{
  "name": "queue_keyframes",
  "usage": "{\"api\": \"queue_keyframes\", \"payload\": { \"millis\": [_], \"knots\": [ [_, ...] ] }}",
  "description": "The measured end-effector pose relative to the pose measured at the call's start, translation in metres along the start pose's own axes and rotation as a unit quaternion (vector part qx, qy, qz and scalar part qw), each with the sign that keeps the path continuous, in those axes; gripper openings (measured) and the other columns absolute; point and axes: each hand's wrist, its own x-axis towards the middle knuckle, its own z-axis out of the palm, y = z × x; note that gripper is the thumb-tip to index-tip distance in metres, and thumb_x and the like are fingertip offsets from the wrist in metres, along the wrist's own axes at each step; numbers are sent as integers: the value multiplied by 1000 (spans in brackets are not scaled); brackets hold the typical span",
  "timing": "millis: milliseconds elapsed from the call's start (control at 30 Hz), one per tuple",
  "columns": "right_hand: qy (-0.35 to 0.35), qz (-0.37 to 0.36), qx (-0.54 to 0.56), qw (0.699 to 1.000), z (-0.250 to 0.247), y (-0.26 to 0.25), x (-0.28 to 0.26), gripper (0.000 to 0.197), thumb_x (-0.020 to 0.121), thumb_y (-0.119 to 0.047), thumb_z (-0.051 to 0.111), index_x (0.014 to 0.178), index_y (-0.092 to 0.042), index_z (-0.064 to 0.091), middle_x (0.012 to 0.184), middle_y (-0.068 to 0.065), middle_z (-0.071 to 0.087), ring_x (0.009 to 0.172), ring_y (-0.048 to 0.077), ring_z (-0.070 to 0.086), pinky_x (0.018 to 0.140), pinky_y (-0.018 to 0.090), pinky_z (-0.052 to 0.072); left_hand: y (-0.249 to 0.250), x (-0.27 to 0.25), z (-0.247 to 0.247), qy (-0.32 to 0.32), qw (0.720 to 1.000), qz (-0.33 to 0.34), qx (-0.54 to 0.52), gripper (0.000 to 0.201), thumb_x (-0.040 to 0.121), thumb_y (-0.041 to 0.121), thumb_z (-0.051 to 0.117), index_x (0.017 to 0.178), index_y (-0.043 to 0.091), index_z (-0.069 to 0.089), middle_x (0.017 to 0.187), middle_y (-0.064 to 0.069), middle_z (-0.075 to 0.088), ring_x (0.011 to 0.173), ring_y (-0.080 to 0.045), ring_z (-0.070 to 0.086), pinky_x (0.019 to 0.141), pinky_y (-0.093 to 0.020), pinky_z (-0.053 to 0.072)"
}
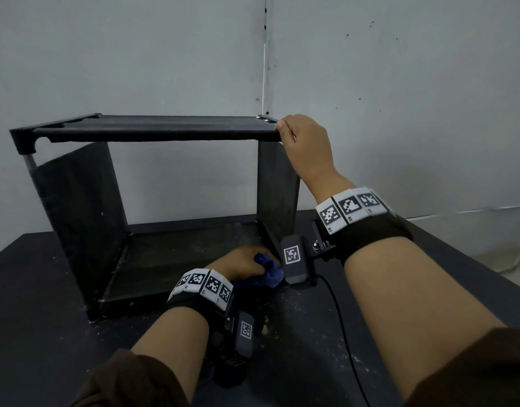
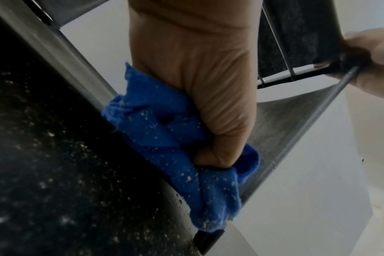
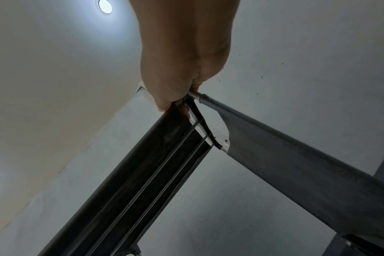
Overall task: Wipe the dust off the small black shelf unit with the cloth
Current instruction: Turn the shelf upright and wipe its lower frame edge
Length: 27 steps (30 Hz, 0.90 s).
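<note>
The small black shelf unit (image 1: 153,132) stands on a dark table, a fabric top and bottom shelf between two side panels. My left hand (image 1: 244,261) grips a crumpled blue cloth (image 1: 269,273) and presses it on the front right corner of the dusty bottom shelf (image 1: 170,259). In the left wrist view the blue cloth (image 2: 164,138), flecked with crumbs, is bunched under my left hand (image 2: 208,104) against the shelf's front rail (image 2: 61,52). My right hand (image 1: 304,142) grips the top right front corner of the unit; in the right wrist view my right hand (image 3: 178,97) is curled round the corner of the frame (image 3: 200,114).
The dark table (image 1: 32,333) is speckled with pale dust and crumbs around the unit's front. A black cable (image 1: 341,318) runs from my right wrist across the table. Grey walls (image 1: 399,113) stand close behind the unit, meeting in a corner.
</note>
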Motion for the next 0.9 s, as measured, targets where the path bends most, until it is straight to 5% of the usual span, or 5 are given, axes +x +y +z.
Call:
{"api": "queue_keyframes", "payload": {
  "millis": [167,333,600,733,900],
  "knots": [
    [-18,0,11,1000,-4,0,-1,34,100,-22,40,91,-2,66,88,13,64,83,17,52,73,24,37,-7,-17,-14,75,992,9,-97,31,85,1,56,110,15,66,104,1,65,99,-11,59,81,-17,46],
    [41,-33,-50,997,1,-4,-12,32,92,-19,49,117,-22,68,127,0,58,130,24,41,111,32,32,-21,-21,-25,164,959,8,-233,44,81,-6,56,115,22,58,119,-5,61,111,-22,60,100,-35,48],
    [142,-63,-1,988,19,-40,-57,20,77,-3,57,87,-17,67,94,3,57,94,18,50,82,24,44,-21,-20,-37,276,898,7,-343,45,83,-1,61,121,17,47,108,0,55,89,-9,59,77,-22,50],
    [-2,15,101,995,35,-44,-76,16,86,-5,52,89,-13,66,92,2,53,77,14,54,70,23,48,-22,-25,-40,305,878,17,-369,36,83,0,62,113,16,48,100,2,59,88,-9,60,73,-21,50],
    [-261,235,163,922,60,-42,-95,41,88,-51,54,124,-31,58,124,9,47,111,23,56,88,32,52,-26,-29,-42,304,875,25,-375,35,84,1,63,112,17,49,104,-1,60,93,-14,61,80,-26,52]
  ]
}}
